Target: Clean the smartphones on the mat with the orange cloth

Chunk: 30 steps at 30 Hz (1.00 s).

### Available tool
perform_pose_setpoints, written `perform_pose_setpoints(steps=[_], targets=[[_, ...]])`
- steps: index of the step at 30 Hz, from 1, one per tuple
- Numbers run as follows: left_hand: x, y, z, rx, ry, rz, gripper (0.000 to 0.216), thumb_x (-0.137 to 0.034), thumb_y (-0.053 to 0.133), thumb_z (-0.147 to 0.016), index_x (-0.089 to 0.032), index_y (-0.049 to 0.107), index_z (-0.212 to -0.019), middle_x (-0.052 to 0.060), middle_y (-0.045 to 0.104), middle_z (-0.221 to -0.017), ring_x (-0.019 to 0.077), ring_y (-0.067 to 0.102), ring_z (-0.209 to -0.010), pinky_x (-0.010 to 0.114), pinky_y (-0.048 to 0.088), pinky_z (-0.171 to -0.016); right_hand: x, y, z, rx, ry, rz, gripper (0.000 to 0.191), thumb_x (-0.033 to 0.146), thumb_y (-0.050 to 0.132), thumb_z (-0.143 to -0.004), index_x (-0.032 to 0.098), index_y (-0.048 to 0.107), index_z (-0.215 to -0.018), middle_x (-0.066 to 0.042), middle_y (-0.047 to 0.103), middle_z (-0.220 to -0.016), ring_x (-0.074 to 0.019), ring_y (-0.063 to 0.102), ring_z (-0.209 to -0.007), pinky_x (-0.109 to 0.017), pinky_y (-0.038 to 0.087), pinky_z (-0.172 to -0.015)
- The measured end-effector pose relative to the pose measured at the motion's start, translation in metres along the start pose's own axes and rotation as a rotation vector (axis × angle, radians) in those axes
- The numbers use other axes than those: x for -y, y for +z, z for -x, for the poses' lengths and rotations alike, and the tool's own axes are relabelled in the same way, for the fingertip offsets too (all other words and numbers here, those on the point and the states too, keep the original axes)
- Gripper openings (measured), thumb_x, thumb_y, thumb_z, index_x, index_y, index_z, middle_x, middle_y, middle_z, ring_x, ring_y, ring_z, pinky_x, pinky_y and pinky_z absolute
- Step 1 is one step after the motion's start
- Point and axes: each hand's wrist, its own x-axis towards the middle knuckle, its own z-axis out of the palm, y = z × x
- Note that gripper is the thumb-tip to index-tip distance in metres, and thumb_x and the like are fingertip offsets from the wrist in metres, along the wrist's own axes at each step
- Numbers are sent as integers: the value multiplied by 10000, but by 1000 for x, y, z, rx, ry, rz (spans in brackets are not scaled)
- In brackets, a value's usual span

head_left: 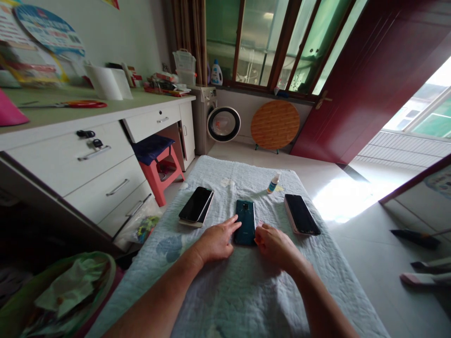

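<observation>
A dark teal smartphone (pixel 245 224) lies back up on the cloth-covered table, its camera block near the top. My left hand (pixel 217 238) rests at its left side, fingers stretched out and fingertips touching that edge. On the other side my right hand (pixel 275 244) is closed, its curled fingers against the phone's lower right edge; what they hold, if anything, is hidden. To the left, a black-screened phone (pixel 198 203) sits on a pale box. Another dark phone (pixel 301 214) lies on a box at the right. Beyond the middle phone stands a small spray bottle (pixel 272 183).
A pale blue quilted cloth (pixel 225 291) covers the table. Left are a white desk (pixel 105 183) with drawers, a red stool (pixel 160 171) and a lined bin (pixel 105 263). A washing machine (pixel 204 119) with its door open and a round wooden tabletop (pixel 275 124) stand behind.
</observation>
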Motion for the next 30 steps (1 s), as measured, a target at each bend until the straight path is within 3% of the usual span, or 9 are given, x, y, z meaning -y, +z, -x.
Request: perform_pose_setpoints(steps=[6, 9, 17, 21, 26, 30], targets=[[0, -1, 0, 12, -2, 1, 789, -107, 507, -638, -197, 387, -1412, 60, 244, -1546, 238, 445, -1305, 320, 371, -1072, 14, 0, -1, -137, -144, -215, 150, 135, 490, -862, 183, 622, -807, -7, 565, -818, -98, 516, -721, -205, 337, -665], [1, 0, 0, 1, 8, 9, 778, -122, 518, -646, -192, 389, -1411, 62, 247, -1544, 246, 429, -1316, 334, 356, -1085, 26, 10, -4, -155, -212, -213, 208, 181, 488, -898, 186, 643, -759, -2, 550, -818, -87, 493, -692, -201, 334, -654], [-1, 0, 0, -19, 6, 31, 784, -125, 534, -643, -203, 391, -1409, 50, 270, -1536, 227, 418, -1325, 297, 346, -1090, 7, 23, -29, -306, 2, -198, 266, 245, 433, -935, 207, 685, -858, -17, 569, -885, -99, 522, -705, -199, 363, -658], [-3, 2, 0, -56, -25, 38, 694, -248, 589, -710, -188, 435, -1383, 67, 303, -1522, 236, 430, -1316, 309, 345, -1092, 1, 22, -34, -364, 53, -223, 292, 243, 406, -937, 210, 682, -846, -16, 565, -869, -105, 533, -707, -202, 370, -665], [-7, 5, -1, -147, -71, 53, 783, -373, 659, -726, -176, 364, -1423, 78, 380, -1484, 231, 423, -1321, 319, 341, -1096, 3, 18, -25, -300, 7, -244, 225, 201, 460, -897, 210, 684, -886, -24, 571, -888, -109, 540, -718, -204, 379, -678], [-10, 6, -2, -159, -81, 15, 691, -406, 652, -756, -186, 440, -1376, 81, 390, -1478, 245, 443, -1305, 328, 361, -1080, 9, 12, -13, -200, -104, -259, 217, 166, 481, -878, 193, 680, -798, -19, 565, -830, -105, 536, -713, -206, 372, -676]])
